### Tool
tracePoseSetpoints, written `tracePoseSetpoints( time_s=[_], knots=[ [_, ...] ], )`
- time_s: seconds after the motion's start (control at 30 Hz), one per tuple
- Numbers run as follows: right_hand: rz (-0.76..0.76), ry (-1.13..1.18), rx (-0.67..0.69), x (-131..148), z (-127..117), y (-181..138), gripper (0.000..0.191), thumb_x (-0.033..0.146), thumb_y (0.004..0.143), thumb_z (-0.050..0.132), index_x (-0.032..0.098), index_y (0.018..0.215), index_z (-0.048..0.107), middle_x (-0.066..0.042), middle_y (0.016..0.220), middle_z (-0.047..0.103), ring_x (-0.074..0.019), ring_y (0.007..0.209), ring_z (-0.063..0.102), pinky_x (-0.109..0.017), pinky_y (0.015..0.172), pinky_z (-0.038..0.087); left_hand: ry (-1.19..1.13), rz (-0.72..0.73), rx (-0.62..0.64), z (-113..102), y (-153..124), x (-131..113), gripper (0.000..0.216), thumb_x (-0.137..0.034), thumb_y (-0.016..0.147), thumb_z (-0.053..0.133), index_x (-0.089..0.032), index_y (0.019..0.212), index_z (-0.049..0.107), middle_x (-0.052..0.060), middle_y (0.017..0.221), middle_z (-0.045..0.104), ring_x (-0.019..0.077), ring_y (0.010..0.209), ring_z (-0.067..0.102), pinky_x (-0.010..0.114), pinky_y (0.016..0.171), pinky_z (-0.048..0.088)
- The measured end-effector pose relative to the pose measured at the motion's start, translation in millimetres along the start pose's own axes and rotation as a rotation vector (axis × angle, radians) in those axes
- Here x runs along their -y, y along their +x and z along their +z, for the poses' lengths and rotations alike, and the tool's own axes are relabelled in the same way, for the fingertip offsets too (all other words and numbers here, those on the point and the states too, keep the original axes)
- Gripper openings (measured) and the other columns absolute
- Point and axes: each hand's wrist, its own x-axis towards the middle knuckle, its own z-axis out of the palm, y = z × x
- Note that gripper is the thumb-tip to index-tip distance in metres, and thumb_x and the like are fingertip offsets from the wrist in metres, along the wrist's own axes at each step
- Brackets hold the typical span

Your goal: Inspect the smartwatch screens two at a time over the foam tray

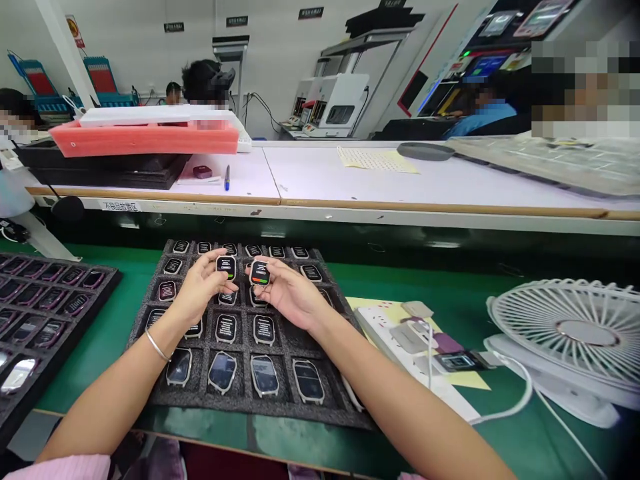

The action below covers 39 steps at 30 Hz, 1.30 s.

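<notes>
My left hand [203, 283] grips a smartwatch without a strap [227, 267], whose lit screen shows white text and a green patch. Beside it, my right hand [285, 290] pinches a second strapless smartwatch [260, 272], with an orange-red and green bar on its screen. Both watches are raised over a dark foam tray [235, 399]. Several more watch bodies lie in the tray's compartments, such as one near the front [265, 375]; some screens show text, those in the front row look dark. My forearms cover part of the tray.
Left of me lies another foam tray [107, 283] of watches. To the right are a white power strip [400, 353], a charging watch [463, 361] with cables, and a white fan [585, 333]. A raised shelf [310, 180] runs behind, bearing a pink foam box [145, 139] and a pen [227, 178].
</notes>
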Motion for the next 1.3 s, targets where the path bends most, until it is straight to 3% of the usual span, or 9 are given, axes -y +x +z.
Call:
tracePoseSetpoints(
  time_s=[0.2, 0.37, 0.77, 1.3],
  knots=[
    [-0.046, -0.044, 0.058, 2.5, 4.7, -6.6, 0.033, 0.031, 0.080, 0.071, 0.022, 0.111, 0.061, -0.003, 0.091, 0.075, -0.0162, 0.060, 0.069, -0.029, 0.060, 0.051, -0.110, -0.052, 0.072, 1.3, -3.4, -4.9, 0.047, -0.026, 0.077, 0.066, -0.016, 0.123, 0.060, 0.003, 0.087, 0.071, 0.0172, 0.062, 0.073, 0.029, 0.064, 0.058],
    [-0.054, -0.081, 0.068, 1.2, 4.5, -6.4, 0.034, 0.028, 0.077, 0.072, 0.021, 0.109, 0.060, -0.003, 0.091, 0.075, -0.0145, 0.059, 0.067, -0.029, 0.060, 0.049, -0.092, -0.088, 0.081, 3.6, -7.0, -5.2, 0.055, -0.030, 0.079, 0.068, -0.014, 0.130, 0.057, 0.005, 0.085, 0.074, 0.0180, 0.060, 0.073, 0.030, 0.062, 0.059],
    [-0.124, -0.140, 0.090, -2.3, 1.8, -8.6, 0.037, 0.023, 0.072, 0.078, 0.022, 0.105, 0.062, 0.000, 0.087, 0.073, -0.0114, 0.057, 0.062, -0.029, 0.062, 0.049, -0.039, -0.079, 0.079, 5.1, -11.0, -2.3, 0.053, -0.038, 0.074, 0.075, -0.015, 0.120, 0.062, 0.004, 0.087, 0.073, 0.0187, 0.059, 0.073, 0.030, 0.060, 0.060],
    [-0.172, -0.203, 0.112, -3.3, 2.9, -11.6, 0.035, 0.019, 0.074, 0.072, 0.023, 0.107, 0.062, 0.002, 0.083, 0.069, -0.0135, 0.063, 0.066, -0.030, 0.065, 0.049, -0.012, -0.056, 0.067, 6.4, -11.4, -2.8, 0.036, -0.032, 0.074, 0.071, -0.017, 0.104, 0.061, 0.000, 0.080, 0.070, 0.0175, 0.058, 0.073, 0.030, 0.060, 0.060]
  ],
)
